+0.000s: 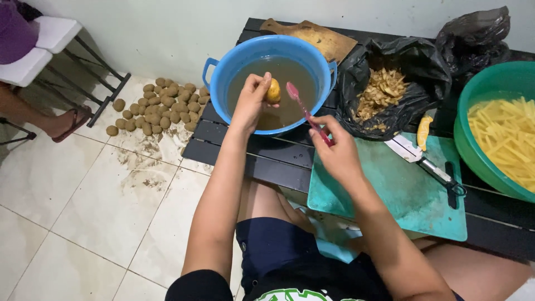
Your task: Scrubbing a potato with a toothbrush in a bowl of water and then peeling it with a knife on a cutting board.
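Head view, looking down: the left hand (252,99) grips a small yellow potato (273,91) over a blue basin (312,56) of murky water on the dark bench (262,161). The right hand (337,151) is closed on a pink toothbrush (307,112), its long axis slanting up-left, head beside the potato. Many dirty potatoes (159,107) wait on the floor; cut strips fill a green basin (473,150), so the work looks partway through.

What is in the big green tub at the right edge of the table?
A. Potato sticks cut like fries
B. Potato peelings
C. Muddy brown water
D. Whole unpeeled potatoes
A. The green tub holds pale yellow potato sticks cut like fries; the peelings lie in the black bag, and the brown water is in the blue basin.
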